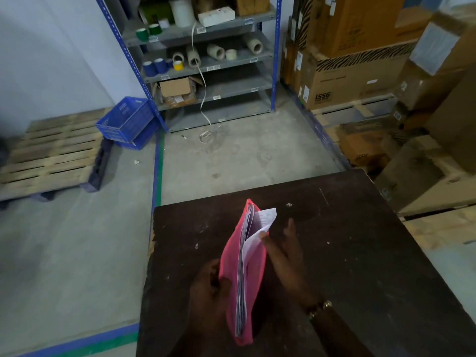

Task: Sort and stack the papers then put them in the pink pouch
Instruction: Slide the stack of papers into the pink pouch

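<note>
The pink pouch (233, 261) hides most of the papers (242, 279); writing on the protruding sheet (262, 220) is unreadable.

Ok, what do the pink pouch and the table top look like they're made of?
Pink pouch: looks like thin flexible plastic or coated fabric with a matte finish; it bows around the papers. Table: a dark brown board, probably laminated wood or plywood, dull and scuffed, with pale chips and scratches.

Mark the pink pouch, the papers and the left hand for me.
pink pouch (229, 256): head view, left outer face.
papers (265, 218): head view, white sheet sticking out the top.
left hand (206, 289): head view, back of hand.
</note>
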The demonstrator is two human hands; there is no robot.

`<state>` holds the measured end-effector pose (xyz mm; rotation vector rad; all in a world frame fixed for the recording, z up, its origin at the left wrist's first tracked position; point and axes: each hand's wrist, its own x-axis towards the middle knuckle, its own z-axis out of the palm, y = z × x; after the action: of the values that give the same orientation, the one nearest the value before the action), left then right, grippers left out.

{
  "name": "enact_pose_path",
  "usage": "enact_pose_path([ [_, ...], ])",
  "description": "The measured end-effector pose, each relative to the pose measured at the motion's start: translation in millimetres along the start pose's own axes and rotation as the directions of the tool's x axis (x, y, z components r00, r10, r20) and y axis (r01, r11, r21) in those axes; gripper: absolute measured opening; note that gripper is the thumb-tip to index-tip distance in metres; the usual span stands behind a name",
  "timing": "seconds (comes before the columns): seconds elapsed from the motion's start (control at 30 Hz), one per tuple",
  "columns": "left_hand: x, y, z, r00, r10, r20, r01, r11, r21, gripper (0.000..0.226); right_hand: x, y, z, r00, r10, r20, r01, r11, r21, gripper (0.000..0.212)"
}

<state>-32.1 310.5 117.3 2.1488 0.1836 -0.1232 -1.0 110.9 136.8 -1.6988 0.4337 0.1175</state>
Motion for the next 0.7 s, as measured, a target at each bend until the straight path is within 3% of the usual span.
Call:
enact_pose_path([
  [0.03,3,-2,1,0.999,-0.018,0.033,0.018,1.0,0.016,0.036,2,-2,5,0.992,0.085,0.092,-0.089,0.995,0.041,0.081],
  [0.07,6,-2,2,0.998,-0.023,0.061,0.021,0.999,0.039,0.035,4,-3,10,0.982,0.078,0.17,-0.083,0.996,0.023,0.066],
  [0.1,9,-1,3,0.997,-0.015,0.076,0.012,0.999,0.047,0.034,4,0,16,0.981,0.035,0.189,-0.028,0.999,-0.038,0.065],
  [0.2,20,3,5,0.993,0.018,0.113,-0.029,0.995,0.098,0.035,2,13,30,0.998,-0.062,0.025,0.065,0.984,-0.164,0.088],
  [0.33,29,10,5,0.992,0.049,0.113,-0.064,0.989,0.133,0.042,3,-2,31,0.951,-0.254,-0.177,0.105,0.802,-0.588,0.074],
  [0.5,28,10,9,0.992,0.06,0.107,-0.081,0.975,0.207,0.038,11,-41,42,0.936,-0.325,-0.136,0.131,0.68,-0.721,0.044],
  [0.7,28,14,8,0.999,0.029,0.044,-0.038,0.977,0.21,0.045,25,-56,43,0.957,-0.223,-0.187,0.017,0.683,-0.73,0.034],
])
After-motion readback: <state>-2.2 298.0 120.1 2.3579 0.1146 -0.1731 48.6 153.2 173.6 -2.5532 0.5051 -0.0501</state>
